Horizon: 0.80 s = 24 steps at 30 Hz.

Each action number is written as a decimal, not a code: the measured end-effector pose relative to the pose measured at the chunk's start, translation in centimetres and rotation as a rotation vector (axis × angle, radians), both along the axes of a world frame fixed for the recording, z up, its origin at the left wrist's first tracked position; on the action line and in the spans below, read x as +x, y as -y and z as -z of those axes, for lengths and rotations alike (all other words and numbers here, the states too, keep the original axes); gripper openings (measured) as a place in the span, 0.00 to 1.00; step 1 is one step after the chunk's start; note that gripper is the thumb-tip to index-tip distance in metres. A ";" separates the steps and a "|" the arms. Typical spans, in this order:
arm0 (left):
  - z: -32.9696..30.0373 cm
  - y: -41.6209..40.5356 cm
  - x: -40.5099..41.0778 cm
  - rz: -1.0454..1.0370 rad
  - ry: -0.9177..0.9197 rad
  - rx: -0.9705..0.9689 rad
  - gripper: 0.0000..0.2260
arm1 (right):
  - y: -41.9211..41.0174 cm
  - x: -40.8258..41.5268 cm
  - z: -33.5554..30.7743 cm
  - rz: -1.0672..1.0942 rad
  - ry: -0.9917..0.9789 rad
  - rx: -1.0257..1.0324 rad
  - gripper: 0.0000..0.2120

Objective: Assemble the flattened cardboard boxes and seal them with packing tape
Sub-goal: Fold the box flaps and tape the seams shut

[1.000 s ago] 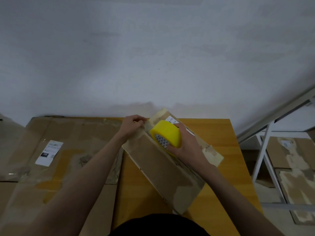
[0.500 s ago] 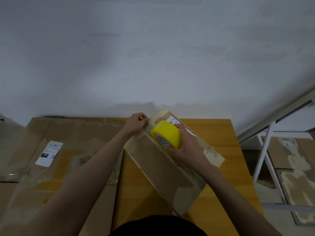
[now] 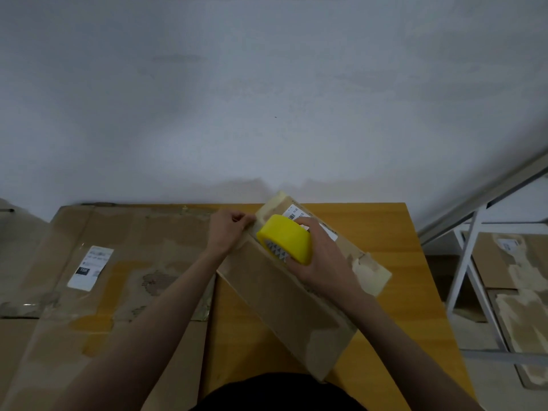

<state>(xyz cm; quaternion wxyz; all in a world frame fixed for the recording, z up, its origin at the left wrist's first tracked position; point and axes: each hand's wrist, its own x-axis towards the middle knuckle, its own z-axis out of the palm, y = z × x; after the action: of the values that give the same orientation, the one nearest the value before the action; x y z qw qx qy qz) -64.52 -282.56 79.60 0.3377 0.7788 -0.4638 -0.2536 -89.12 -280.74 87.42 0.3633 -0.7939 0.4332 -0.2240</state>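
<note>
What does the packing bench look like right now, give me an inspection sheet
Surface: wooden table, partly covered.
Job's things: cardboard box lying diagonally; yellow tape roll on it.
Clutter: flattened cardboard with a white label on the left.
Hands: left hand pinches at the box's far end, what it pinches is unclear; right hand grips the tape roll.
Cables: nothing seen.
Surroundings: grey wall; white metal frame and more cardboard at right.

Right hand (image 3: 321, 256) grips yellow tape roll (image 3: 286, 238) atop cardboard box (image 3: 284, 295); left hand (image 3: 228, 231) apparently pinches tape end.
</note>
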 end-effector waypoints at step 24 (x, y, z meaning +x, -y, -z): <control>7.3 -2.5 -4.2 0.041 -0.337 0.329 0.09 | -2.5 -3.6 8.3 0.116 0.060 0.075 0.22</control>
<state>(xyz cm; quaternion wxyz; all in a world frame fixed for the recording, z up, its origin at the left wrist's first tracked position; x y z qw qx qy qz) -68.68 -280.06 72.29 0.2738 0.7603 -0.3692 -0.4590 -92.76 -278.24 79.11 0.3919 -0.7464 0.4753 -0.2519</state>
